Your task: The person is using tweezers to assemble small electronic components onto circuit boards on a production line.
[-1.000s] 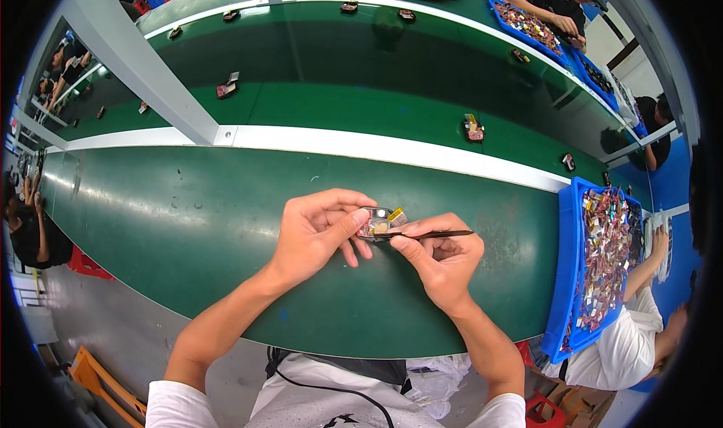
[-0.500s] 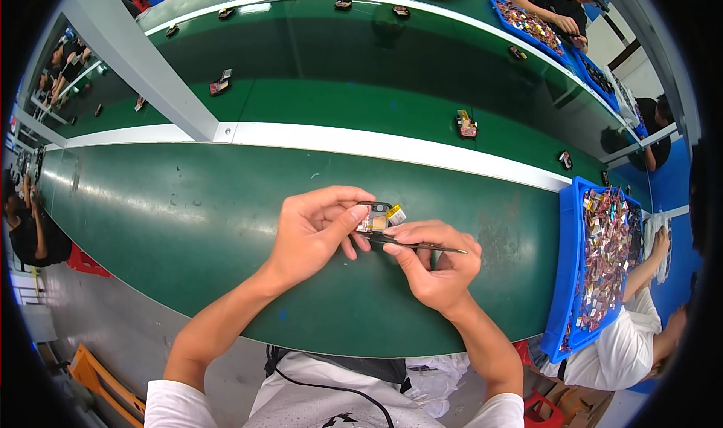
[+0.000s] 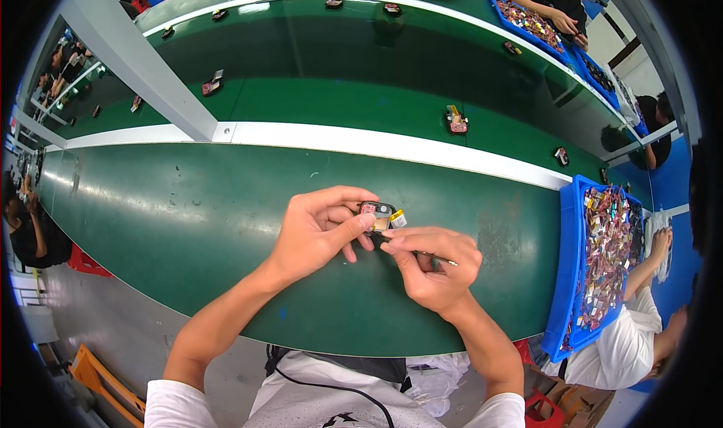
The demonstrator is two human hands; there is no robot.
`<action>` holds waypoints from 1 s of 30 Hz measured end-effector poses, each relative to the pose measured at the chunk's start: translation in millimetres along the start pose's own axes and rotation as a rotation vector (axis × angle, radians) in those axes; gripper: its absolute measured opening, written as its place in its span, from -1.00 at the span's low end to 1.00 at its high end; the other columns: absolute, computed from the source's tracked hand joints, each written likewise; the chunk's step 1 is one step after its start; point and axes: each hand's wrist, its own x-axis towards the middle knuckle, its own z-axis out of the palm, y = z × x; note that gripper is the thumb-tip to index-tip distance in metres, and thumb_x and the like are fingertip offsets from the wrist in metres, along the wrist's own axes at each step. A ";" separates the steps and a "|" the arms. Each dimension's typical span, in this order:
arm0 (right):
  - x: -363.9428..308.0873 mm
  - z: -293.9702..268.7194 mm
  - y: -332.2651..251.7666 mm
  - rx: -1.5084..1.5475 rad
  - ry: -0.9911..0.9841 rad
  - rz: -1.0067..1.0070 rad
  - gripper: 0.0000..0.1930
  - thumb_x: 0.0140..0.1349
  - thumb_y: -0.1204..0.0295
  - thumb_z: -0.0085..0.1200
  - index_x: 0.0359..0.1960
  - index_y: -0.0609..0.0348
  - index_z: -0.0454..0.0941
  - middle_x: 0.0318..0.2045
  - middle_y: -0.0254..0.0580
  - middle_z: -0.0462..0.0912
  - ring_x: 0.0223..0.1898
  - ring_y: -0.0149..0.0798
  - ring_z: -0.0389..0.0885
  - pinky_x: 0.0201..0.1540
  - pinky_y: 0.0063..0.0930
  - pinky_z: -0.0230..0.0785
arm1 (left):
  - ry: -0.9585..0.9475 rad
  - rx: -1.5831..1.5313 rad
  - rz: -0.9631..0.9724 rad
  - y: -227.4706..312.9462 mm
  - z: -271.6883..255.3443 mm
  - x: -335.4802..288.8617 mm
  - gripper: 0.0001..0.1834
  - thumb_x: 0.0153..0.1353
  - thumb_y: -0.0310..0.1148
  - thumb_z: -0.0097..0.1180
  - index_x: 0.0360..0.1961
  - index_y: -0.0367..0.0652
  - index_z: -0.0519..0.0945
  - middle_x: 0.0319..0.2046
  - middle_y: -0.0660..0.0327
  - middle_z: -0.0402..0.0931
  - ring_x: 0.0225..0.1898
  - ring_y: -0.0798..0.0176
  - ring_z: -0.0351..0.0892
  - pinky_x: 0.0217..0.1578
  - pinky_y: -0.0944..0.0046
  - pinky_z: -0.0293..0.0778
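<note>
In the head view, both forearms are brought in from the lower edge and angled inward, so that the hands are held close together over the middle of the green surface (image 3: pixel 188 224). The device (image 3: pixel 369 209), a small black-rimmed case, is held up between them, with a yellow-and-white tab (image 3: pixel 398 218) jutting from its right side. It is grasped by the fingers of the left hand (image 3: pixel 312 224): the thumb is laid over its near left part, the index finger is curved along its far edge, and the other fingers are curled below. A slim tool (image 3: pixel 444 261) is pinched between the thumb and index finger of the right hand (image 3: pixel 444 270), its rear end pointed right and toward the body, its front end brought to the device's near edge. Whether the tip is touching cannot be told.

The surface is bounded on the far side by a white rail (image 3: pixel 361 145), beyond which more devices are carried on a green belt (image 3: pixel 316 108). A broad stretch of surface is left open to the left of the hands, a narrower one to the right, where it is closed off by a blue bin (image 3: pixel 559 300) filled with small parts (image 3: pixel 602 270). The near edge is curved, and both forearms are passed over it.
</note>
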 end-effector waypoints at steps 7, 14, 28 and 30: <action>-2.8 -4.0 3.8 -0.180 -0.041 -0.202 -0.81 -0.04 0.68 0.42 -0.41 0.12 0.72 -0.41 -0.20 0.81 -0.66 -0.45 0.61 -0.64 -0.62 0.26 | 0.082 0.065 -0.017 -5.7 13.3 -1.5 -0.72 0.37 -0.57 0.17 0.06 -0.45 0.57 -0.32 0.07 0.69 -0.42 0.33 0.71 -0.57 0.41 0.61; -5.2 -3.5 9.2 -0.175 -0.038 -0.247 -0.76 -0.12 0.73 0.36 -0.40 0.15 0.71 -0.42 -0.22 0.79 -0.60 -0.37 0.65 -0.66 -0.56 0.20 | 0.138 0.150 0.000 -12.7 21.5 -0.5 -0.77 0.36 -0.60 0.15 0.01 -0.44 0.58 -0.39 0.12 0.68 -0.49 0.39 0.67 -0.55 0.43 0.60; 11.6 2.3 -6.2 -0.117 0.041 -0.062 -0.79 -0.02 0.67 0.42 -0.35 0.18 0.68 -0.36 -0.21 0.80 -0.60 -0.42 0.66 -0.66 -0.59 0.29 | 0.630 0.844 0.164 5.1 -138.0 144.6 -0.75 0.34 -0.41 0.20 -0.03 -0.34 0.62 -0.31 0.07 0.65 -0.52 0.21 0.69 -0.53 0.24 0.64; 11.4 3.9 -4.8 -0.107 0.037 -0.104 -0.79 -0.01 0.65 0.42 -0.34 0.17 0.68 -0.37 -0.20 0.79 -0.59 -0.37 0.67 -0.63 -0.58 0.33 | 0.908 1.429 0.348 1.3 -146.2 153.4 -0.75 0.31 -0.29 0.22 -0.09 -0.21 0.67 -0.26 0.00 0.63 -0.30 -0.05 0.71 -0.31 0.03 0.61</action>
